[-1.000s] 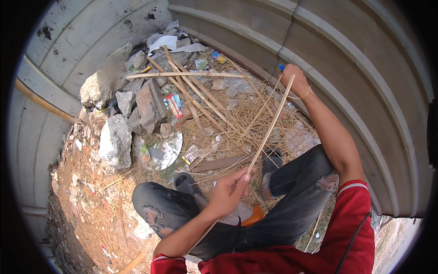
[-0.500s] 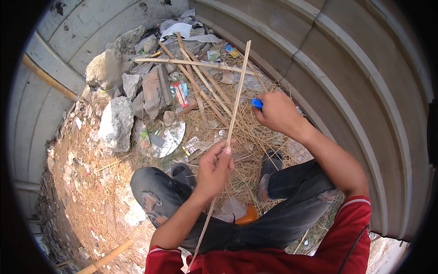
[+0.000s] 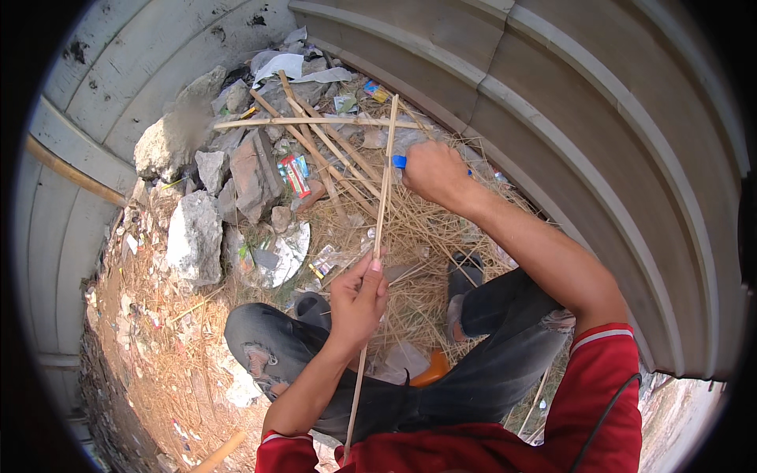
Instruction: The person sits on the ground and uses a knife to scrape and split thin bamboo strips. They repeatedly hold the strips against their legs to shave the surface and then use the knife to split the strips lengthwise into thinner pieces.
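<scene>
A long, thin bamboo strip [image 3: 385,197] runs upright through the middle, its lower end reaching my lap. My left hand [image 3: 357,303] is closed around the strip about halfway along, thumb pressed on its face. Beside the strip's upper part, my right hand [image 3: 436,172] is closed in a fist around a blue-handled tool [image 3: 399,162]. The tool's blue end meets or nearly meets the strip; its working part cannot be made out. Most of the handle is hidden in my palm.
Bamboo sticks [image 3: 331,146] lie crossed ahead, beside rocks [image 3: 195,236] and litter. Straw-like shavings [image 3: 426,229] cover the ground between my feet. A corrugated metal wall [image 3: 583,158] rises close on the right. An orange object [image 3: 431,369] rests under my legs.
My right hand has moved left with the blue-handled tool, up to the strip. The strip's upper end has swung left and stands more upright; my left hand has shifted slightly left and down.
</scene>
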Demonstrator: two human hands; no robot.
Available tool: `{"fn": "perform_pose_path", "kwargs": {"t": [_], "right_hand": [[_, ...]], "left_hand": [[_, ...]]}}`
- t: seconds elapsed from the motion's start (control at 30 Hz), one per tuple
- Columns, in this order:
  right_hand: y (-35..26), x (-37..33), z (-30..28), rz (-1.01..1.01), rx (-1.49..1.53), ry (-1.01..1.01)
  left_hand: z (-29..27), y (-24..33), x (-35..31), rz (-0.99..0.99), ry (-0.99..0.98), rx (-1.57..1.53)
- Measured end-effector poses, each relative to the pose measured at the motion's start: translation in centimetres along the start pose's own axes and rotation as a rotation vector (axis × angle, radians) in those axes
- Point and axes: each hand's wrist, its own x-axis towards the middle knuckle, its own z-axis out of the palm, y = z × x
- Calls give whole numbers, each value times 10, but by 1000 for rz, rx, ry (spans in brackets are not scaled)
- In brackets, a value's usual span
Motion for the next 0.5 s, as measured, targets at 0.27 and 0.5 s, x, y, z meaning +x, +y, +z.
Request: {"fn": "perform_pose_path", "kwargs": {"t": [0.27,0.5], "right_hand": [[190,35,-22,540,50,231],[167,12,-13,411,-17,192]], "left_hand": [[6,-22,-24,169,-244,217],[-14,0,-12,160,6,126]]}}
